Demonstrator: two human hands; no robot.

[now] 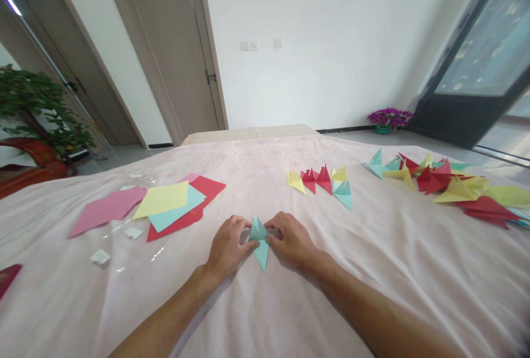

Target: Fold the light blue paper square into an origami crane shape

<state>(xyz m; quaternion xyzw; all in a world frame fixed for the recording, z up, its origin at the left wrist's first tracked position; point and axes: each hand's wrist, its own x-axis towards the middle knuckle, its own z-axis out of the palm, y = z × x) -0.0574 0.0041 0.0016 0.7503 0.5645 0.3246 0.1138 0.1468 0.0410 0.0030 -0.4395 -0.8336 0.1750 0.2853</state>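
A light teal piece of folded origami paper [260,247] is held just above or on the cloth, its long point toward me and a raised flap at the far end. My left hand [232,243] pinches its left edge between thumb and fingers. On the opposite edge, my right hand [292,238] grips it the same way, fingertips partly hidden behind the paper. Beyond my right hand stands a short row of small folded paper cranes, among them a red one [324,179], a yellow one [295,180] and a teal one [343,193].
Flat coloured sheets lie at left: pink [105,210], yellow [162,199] and red [211,192]. White scraps [100,257] and clear plastic are near them. A heap of folded paper pieces [464,187] spreads at right. A wrinkled pale pink cloth [256,319] covers the surface.
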